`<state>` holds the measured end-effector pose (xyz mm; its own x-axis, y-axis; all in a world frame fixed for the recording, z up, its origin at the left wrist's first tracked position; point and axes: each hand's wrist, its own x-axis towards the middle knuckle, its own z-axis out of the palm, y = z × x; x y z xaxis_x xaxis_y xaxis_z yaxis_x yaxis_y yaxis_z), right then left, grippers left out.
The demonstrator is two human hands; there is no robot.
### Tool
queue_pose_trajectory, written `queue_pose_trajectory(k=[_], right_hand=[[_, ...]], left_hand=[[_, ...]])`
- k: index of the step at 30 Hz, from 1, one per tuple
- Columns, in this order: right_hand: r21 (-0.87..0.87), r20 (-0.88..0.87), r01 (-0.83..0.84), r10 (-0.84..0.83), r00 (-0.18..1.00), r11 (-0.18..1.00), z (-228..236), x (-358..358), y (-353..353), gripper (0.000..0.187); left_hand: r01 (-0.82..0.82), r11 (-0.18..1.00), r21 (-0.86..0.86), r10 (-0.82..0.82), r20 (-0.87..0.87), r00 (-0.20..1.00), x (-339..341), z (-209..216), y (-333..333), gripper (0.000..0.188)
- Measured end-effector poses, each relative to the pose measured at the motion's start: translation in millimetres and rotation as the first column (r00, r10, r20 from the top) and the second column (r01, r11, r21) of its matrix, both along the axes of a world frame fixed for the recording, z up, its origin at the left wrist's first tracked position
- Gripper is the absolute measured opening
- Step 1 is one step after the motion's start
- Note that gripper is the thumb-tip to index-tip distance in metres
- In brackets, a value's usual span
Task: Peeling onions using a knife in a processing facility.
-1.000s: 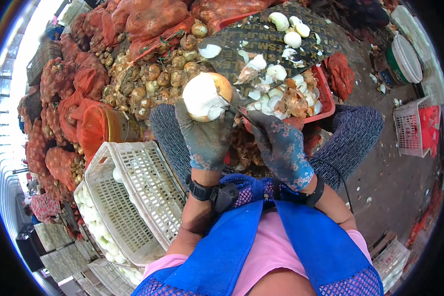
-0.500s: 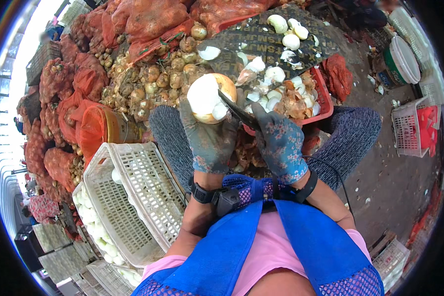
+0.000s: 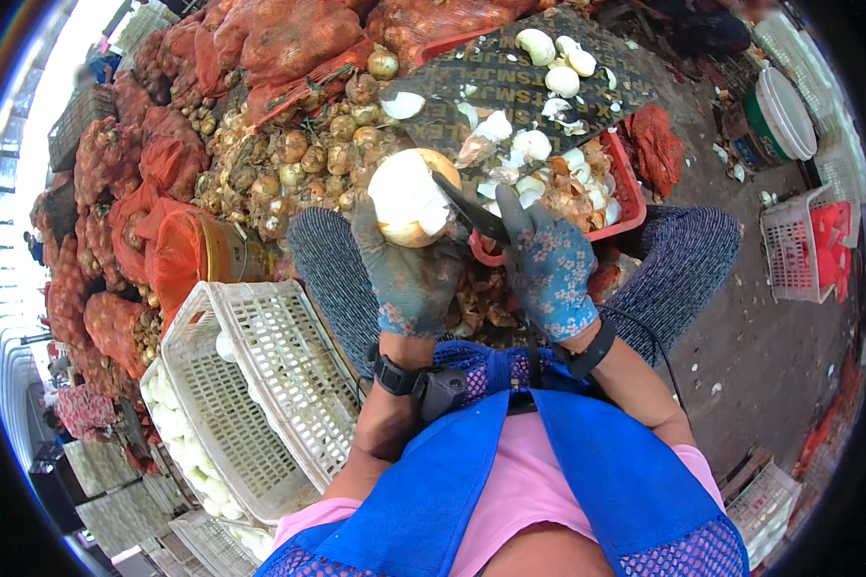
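My left hand [image 3: 409, 274], in a patterned glove with a grey palm, is closed around a large onion [image 3: 402, 200]. Most of the onion is bare and white; brown skin stays along its upper right side and underneath. In my gloved right hand [image 3: 548, 264] is a knife [image 3: 476, 209] with a dark blade, its tip against the onion's right side. The handle is hidden in my fingers. Behind my right hand stands a red basin [image 3: 628, 188] of onion peelings [image 3: 573, 197]. Several peeled onions [image 3: 561, 81] lie on a dark printed sheet [image 3: 462, 77] beyond.
Unpeeled onions [image 3: 293, 144] are heaped at the far left, with red mesh sacks [image 3: 293, 38] behind. White plastic crates [image 3: 293, 356] stand by my left side, one row holding peeled onions [image 3: 183, 433]. At right are a lidded bucket [image 3: 784, 115] and a crate [image 3: 794, 255].
The knife has shifted slightly, and the small loose white flap at its tip no longer shows. My left hand still holds the onion in nearly the same place.
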<state>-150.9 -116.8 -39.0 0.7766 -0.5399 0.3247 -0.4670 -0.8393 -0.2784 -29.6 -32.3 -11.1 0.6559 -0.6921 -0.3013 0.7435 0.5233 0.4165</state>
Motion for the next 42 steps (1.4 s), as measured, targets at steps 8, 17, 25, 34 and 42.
queue_pose_trajectory(k=[8,17,25,34,42], right_hand=[[0.704,0.113,0.104,-0.254,0.961,0.703,-1.8,6.2,-8.4,0.034],[0.311,0.664,-0.228,-0.04,0.747,0.923,24.6,21.0,-18.1,0.025],[0.326,0.566,-0.281,0.051,0.823,0.903,42.0,22.6,-21.7,0.022],[0.313,0.475,-0.305,0.129,0.87,0.899,44.0,22.0,-29.8,0.027],[0.424,0.517,-0.08,-0.168,0.839,0.902,25.3,34.1,-32.1,0.015]], left_hand=[[0.003,0.999,-0.045,-0.005,-0.036,0.999,3.1,-14.1,-0.1,0.057],[0.0,1.0,0.012,-0.001,0.076,0.997,-5.3,-2.9,2.7,0.058],[0.028,0.993,0.113,-0.063,0.314,0.947,-2.6,-15.4,10.6,0.056],[-0.049,0.979,0.198,-0.018,0.324,0.946,-8.2,-9.9,15.6,0.055],[0.036,0.988,0.151,-0.081,0.307,0.948,-9.2,-34.3,35.7,0.079]])
